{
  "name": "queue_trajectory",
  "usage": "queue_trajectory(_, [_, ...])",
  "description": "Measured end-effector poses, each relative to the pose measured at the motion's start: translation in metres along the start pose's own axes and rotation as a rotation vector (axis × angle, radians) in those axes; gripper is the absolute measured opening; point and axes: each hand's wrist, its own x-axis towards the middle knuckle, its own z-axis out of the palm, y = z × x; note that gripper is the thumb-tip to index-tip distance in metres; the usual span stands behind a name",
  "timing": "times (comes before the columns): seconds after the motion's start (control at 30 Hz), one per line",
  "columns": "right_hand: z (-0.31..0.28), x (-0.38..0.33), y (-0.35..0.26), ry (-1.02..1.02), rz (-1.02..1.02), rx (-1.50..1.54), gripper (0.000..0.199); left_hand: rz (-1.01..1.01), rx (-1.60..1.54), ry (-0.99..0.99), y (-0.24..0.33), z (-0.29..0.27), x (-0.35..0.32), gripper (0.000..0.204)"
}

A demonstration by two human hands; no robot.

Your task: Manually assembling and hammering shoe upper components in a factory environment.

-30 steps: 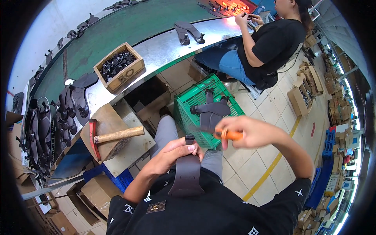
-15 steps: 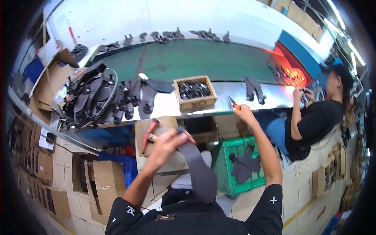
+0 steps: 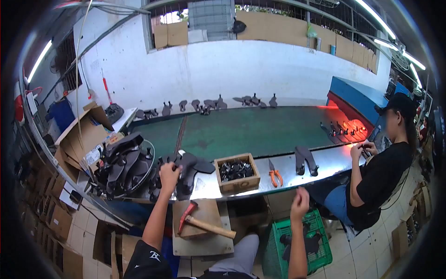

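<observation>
Left hand: the wearer's left hand (image 3: 170,176) reaches out to the cluster of dark soles (image 3: 187,173) at the left of the bench; its fingers are curled, and whether they grasp a sole cannot be told.
Right hand: the right hand (image 3: 301,203) is raised in front of the bench edge, near the crate (image 3: 271,251); its fingers are bent, and how tightly they close cannot be told.
Pliers: the orange-handled pliers (image 3: 275,174) lie on the metal strip (image 3: 331,160), between the box (image 3: 239,186) and a pair of soles (image 3: 304,160), handles toward the wearer.
Box: wooden, filled with small black parts (image 3: 235,170).
Hammer: the red-headed hammer (image 3: 209,226) lies on a block (image 3: 209,210) below the bench.
Crate: green, with dark pieces (image 3: 302,242) inside.
Belt: behind the strip runs a green belt (image 3: 232,130), with more soles along its far edge and some in a red glow at its right end.
Co-worker: a seated co-worker (image 3: 378,172) in black is at the right, hands together.
</observation>
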Motion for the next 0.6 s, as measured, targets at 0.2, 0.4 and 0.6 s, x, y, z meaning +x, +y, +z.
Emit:
queue_trajectory(0.2, [-0.147,-0.171,-0.042,-0.201,0.307,-0.193,0.018,0.102,0.282,0.026,-0.008,0.02,0.012,0.069])
queue_trajectory(0.4, [-0.24,-0.336,-0.071,-0.593,1.008,-0.302,0.024,-0.027,0.43,-0.186,-0.04,0.021,0.052,0.058])
queue_trajectory(0.6, [-0.234,-0.285,-0.069,-0.241,1.063,-0.324,0.023,-0.024,0.345,0.048,-0.054,0.014,0.058,0.041])
